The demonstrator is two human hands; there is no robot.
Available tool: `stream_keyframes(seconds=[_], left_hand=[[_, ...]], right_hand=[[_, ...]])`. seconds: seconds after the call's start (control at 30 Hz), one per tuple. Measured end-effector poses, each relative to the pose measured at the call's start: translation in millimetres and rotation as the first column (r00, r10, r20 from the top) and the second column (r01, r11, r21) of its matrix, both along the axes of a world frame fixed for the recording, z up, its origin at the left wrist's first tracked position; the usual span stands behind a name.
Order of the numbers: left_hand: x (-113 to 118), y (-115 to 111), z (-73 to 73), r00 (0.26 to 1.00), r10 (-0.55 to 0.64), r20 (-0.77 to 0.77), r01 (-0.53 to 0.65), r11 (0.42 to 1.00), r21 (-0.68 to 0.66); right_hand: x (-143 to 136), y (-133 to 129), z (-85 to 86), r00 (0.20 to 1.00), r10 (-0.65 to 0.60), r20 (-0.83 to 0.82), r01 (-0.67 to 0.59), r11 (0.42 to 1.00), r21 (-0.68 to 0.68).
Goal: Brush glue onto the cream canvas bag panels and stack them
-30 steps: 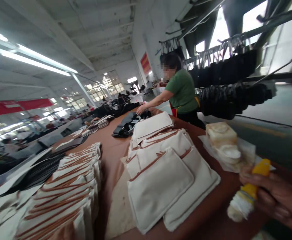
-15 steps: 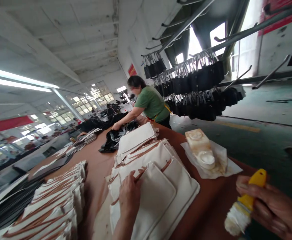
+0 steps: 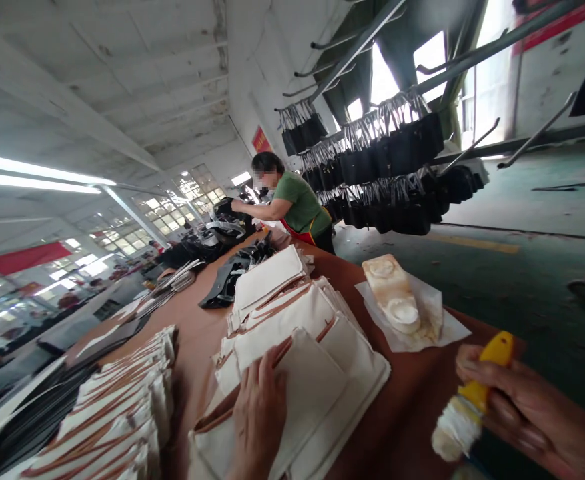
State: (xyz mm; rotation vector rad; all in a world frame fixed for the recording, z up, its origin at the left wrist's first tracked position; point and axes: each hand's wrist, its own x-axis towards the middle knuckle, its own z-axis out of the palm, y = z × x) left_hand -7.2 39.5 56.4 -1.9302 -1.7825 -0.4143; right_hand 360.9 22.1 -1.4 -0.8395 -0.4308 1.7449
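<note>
My left hand (image 3: 261,407) is closed on the upper edge of a white bag piece (image 3: 312,387) with brown edging, on top of a stack; its fingertips are partly hidden. At the left, this piece's brown-edged side stands slightly open. My right hand (image 3: 527,400) grips a brush by its yellow handle (image 3: 497,360), with the bristles (image 3: 455,430) pointing down and coated in thick white paste. Between the stack and the brush, a stained container (image 3: 391,290) with white paste on it lies on a white sheet (image 3: 455,330).
A brown-covered table (image 3: 192,333) carries a row of white pieces with brown strips (image 3: 117,407) at left and black pieces (image 3: 227,273) farther back. Across the table stands a co-worker in green (image 3: 297,200). Racks of black bags (image 3: 392,153) hang at right.
The left side of the top white piece has shifted left and opened, my left hand staying on its edge. The brush has moved slightly left. The co-worker's arms have risen away from the black pieces.
</note>
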Motion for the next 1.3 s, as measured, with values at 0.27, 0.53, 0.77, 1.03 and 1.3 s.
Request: stream_keyframes(seconds=[0.27, 0.53, 0.77, 1.03, 1.3], left_hand=[[4.4, 71.7, -5.3, 0.963, 0.166, 0.214, -0.112, 0.964, -0.242], [12.9, 55.8, 17.2, 0.867, 0.121, 0.483, 0.078, 0.925, -0.372], [58.6, -4.3, 36.8, 0.650, 0.027, 0.759, 0.352, 0.875, -0.333], [88.7, -30.6, 37.4, 0.593, -0.066, 0.803, 0.454, 0.850, -0.266], [90.5, -29.6, 29.2, 0.578, -0.068, 0.813, 0.445, 0.861, -0.245]], right_hand=[[3.6, -8.1, 0.0, 0.999, 0.021, -0.042, -0.018, 0.998, 0.063], [-13.8, 10.7, 33.8, 0.999, -0.036, -0.021, 0.041, 0.963, 0.266], [-50.7, 28.3, 67.8, 0.995, -0.013, 0.102, -0.042, 0.855, 0.516], [-67.4, 24.8, 76.2, 0.872, -0.285, 0.398, -0.094, 0.700, 0.708], [-51.4, 12.9, 82.7, 0.764, -0.478, 0.435, -0.090, 0.588, 0.804]])
